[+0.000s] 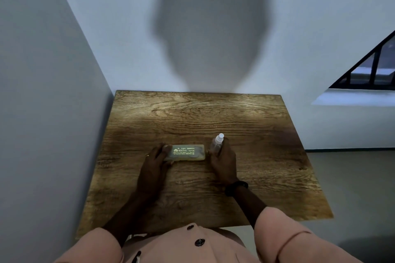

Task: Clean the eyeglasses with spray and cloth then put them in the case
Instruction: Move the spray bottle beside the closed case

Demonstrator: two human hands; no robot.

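A closed olive-tan eyeglasses case (187, 152) with light printed lettering lies flat at the middle of the wooden table (256, 134). My left hand (155, 161) grips the case's left end, fingers curled over it. Just right of the case stands a small clear spray bottle (217, 144) with a white nozzle, tilted slightly. My right hand (224, 160) is wrapped around the bottle's body. The eyeglasses and a cloth are not in sight.
The table stands in a corner, with a white wall (53, 92) close on the left and another behind. A barred window (372, 68) is at the far right. Grey floor (352, 177) lies to the table's right.
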